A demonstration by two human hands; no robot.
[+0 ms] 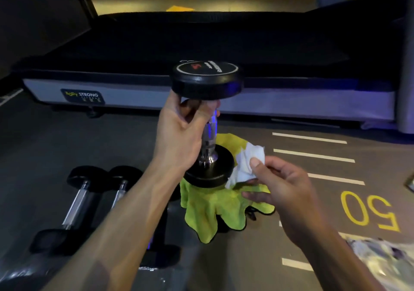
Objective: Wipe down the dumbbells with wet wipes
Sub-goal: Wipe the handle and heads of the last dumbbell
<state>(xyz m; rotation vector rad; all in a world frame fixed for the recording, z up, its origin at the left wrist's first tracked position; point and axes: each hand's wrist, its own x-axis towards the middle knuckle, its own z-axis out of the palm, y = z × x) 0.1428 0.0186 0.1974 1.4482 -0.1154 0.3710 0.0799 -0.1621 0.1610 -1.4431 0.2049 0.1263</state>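
Observation:
A black dumbbell (207, 81) with a chrome handle stands upright, its lower head (208, 169) over a yellow-green cloth (208, 210). My left hand (179, 133) grips the handle just under the upper head. My right hand (282, 192) pinches a crumpled white wet wipe (246, 163) between thumb and fingers, right beside the rim of the lower head. Two more dumbbells (76, 203) lie side by side on the floor at the lower left, the nearer one partly hidden by my left forearm.
A low black platform with a grey side (201, 95) runs across the floor behind the dumbbell. White lines and a yellow "50" (369, 210) mark the grey floor at the right. A crinkled plastic pack (380, 261) lies at the lower right.

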